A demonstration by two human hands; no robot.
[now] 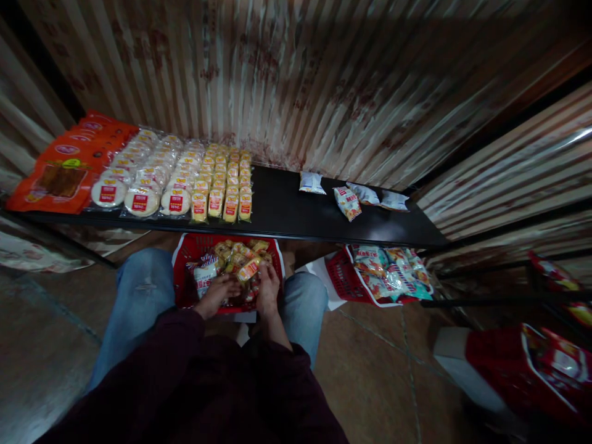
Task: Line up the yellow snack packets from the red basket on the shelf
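A red basket [185, 259] full of small snack packs sits between my knees on the floor. My left hand [217, 295] reaches into it with fingers curled over the packs. My right hand [267, 285] is also inside the basket, its fingers closed on a small yellow pack [248, 269]. Above the basket runs a low black shelf [287, 209] with rows of yellow packs [226, 182], round white packs [143, 179] and orange bags [69, 163] at its left end.
A few loose white packets [354, 198] lie on the shelf's right part. A second red basket [365, 280] of colourful packets stands on the floor to the right. A red bag [531, 370] sits at the lower right. Corrugated metal wall [300, 80] stands behind the shelf.
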